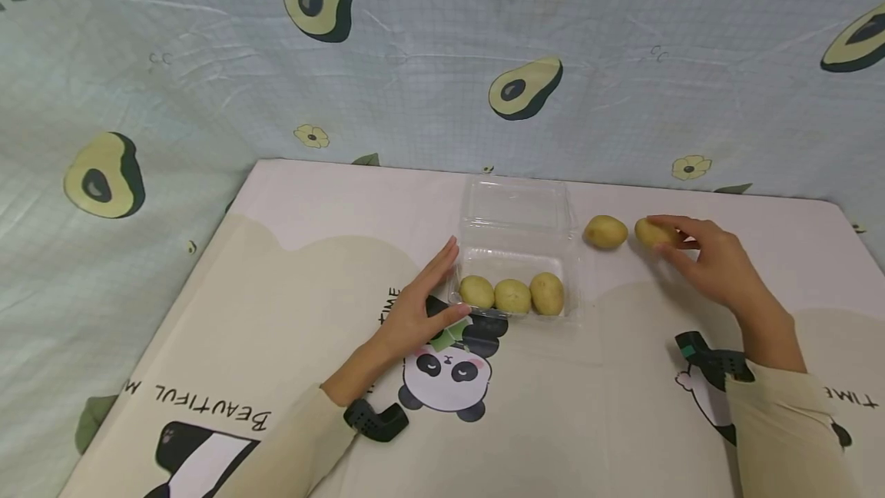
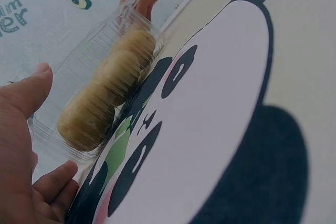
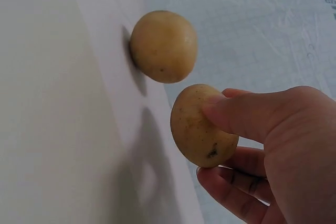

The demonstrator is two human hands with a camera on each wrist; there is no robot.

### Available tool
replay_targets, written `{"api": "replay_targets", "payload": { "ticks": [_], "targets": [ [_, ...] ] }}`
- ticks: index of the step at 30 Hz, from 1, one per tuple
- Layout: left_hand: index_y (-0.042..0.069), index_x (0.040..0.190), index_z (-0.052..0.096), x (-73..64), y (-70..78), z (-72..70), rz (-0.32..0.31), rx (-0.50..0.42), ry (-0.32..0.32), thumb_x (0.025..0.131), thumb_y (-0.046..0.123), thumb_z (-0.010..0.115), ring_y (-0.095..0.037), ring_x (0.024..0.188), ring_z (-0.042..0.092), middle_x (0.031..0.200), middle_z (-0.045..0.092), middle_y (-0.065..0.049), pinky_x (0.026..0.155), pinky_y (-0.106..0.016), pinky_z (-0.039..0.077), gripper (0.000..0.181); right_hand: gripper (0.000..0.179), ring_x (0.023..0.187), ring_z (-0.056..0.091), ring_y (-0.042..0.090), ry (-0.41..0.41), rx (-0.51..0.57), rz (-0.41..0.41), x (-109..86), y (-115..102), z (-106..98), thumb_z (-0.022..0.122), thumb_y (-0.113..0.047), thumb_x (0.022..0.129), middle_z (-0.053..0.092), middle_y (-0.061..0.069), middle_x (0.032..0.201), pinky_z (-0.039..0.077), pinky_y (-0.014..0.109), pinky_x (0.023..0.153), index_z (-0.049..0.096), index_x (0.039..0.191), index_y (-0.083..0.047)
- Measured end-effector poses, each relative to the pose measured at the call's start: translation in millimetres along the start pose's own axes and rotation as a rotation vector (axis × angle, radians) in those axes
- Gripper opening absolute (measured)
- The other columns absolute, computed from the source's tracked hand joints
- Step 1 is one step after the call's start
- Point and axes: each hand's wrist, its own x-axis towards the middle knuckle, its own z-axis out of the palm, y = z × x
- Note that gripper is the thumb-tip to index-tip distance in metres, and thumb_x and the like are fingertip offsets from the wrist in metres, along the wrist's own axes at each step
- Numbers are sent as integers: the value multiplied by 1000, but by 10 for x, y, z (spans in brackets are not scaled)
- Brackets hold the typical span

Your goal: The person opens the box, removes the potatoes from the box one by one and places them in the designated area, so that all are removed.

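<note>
**Held potato lies right of the box, loose potato between**

Your right hand (image 1: pixel 712 260) pinches a small yellow potato (image 1: pixel 651 234) by its right end, thumb on one side and fingers on the other, so the free end points left, toward the clear plastic clamshell box (image 1: pixel 512 258). In the head view the potato's long axis seems to run roughly across the table, though your fingers cover part of it. It looks lifted slightly, its shadow set apart in the right wrist view.

The line that matters is leftward and a little toward you: the box's base sits that way, with its lid (image 1: pixel 516 204) folded back on the far side. A loose potato (image 1: pixel 605 232) rests directly in that path, just beside the held one and not touching it, so clearance there is worth minding.

Three potatoes (image 1: pixel 513 297) line the base's near side; bare floor shows behind them. Your left hand (image 1: pixel 423 304) is nearer the box, holding nothing, fingers extended along its left wall; whether they touch it, you can't tell.
</note>
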Motion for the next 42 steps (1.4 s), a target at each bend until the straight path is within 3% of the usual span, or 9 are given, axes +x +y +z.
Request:
{"api": "replay_targets", "payload": {
  "ticks": [4, 6, 12, 19, 23, 26, 31, 42],
  "targets": [
    [11, 153, 23, 3, 13, 1, -5, -3, -4, 87, 22, 71, -14, 140, 26, 159, 14, 8, 113, -42, 22, 82, 42, 97, 56, 34, -47, 11, 33, -5, 7, 19, 67, -8, 90, 57, 15, 100, 47, 48, 83, 59, 130, -11],
    [11, 153, 23, 3, 16, 3, -5, -6, -5, 87, 21, 71, -15, 139, 28, 159, 14, 8, 113, -42, 23, 82, 41, 99, 57, 40, -63, 24, 34, 0, 6, 24, 66, -7, 90, 59, 17, 103, 46, 56, 82, 58, 130, -10],
    [12, 153, 24, 1, 12, 1, -8, -6, -2, 87, 23, 71, -15, 138, 30, 158, 14, 8, 113, -41, 23, 81, 41, 100, 57, 41, -89, 38, 2, 22, -7, 50, 66, -4, 89, 60, 21, 116, 47, 58, 80, 59, 129, -7],
    [11, 153, 24, 3, 1, 1, -2, 0, -2, 88, 30, 69, -14, 140, 26, 159, 15, 7, 113, -42, 23, 81, 42, 100, 57, 40, -92, 31, -7, 31, -12, 54, 67, -2, 88, 61, 21, 118, 47, 57, 79, 59, 129, -8],
    [11, 153, 24, 3, 7, 1, -7, 1, -3, 88, 28, 70, -14, 140, 26, 158, 14, 8, 113, -42, 23, 81, 43, 101, 57, 37, -97, 29, -17, 36, -7, 52, 68, -1, 87, 61, 19, 117, 48, 53, 80, 60, 129, -8],
    [12, 153, 23, 0, 11, 1, -9, 2, -3, 88, 27, 70, -13, 140, 25, 158, 15, 8, 113, -42, 23, 81, 43, 104, 56, 31, -101, 38, -14, 39, -2, 58, 68, -2, 87, 62, 15, 120, 49, 36, 83, 60, 129, -10],
    [11, 153, 23, -2, 9, 2, -4, 5, -2, 88, 26, 70, -13, 142, 19, 158, 15, 7, 113, -43, 23, 81, 42, 112, 51, 27, -111, 60, 8, 34, 4, 63, 67, -8, 90, 58, 12, 127, 39, 11, 80, 59, 131, -12],
    [11, 153, 24, -3, 4, 1, -4, 4, 0, 87, 23, 71, -13, 142, 19, 158, 15, 7, 113, -42, 23, 81, 44, 111, 51, 27, -81, 57, -22, 24, -8, 54, 68, -8, 89, 56, 11, 129, 37, 7, 81, 58, 132, -12]
  ]
}}
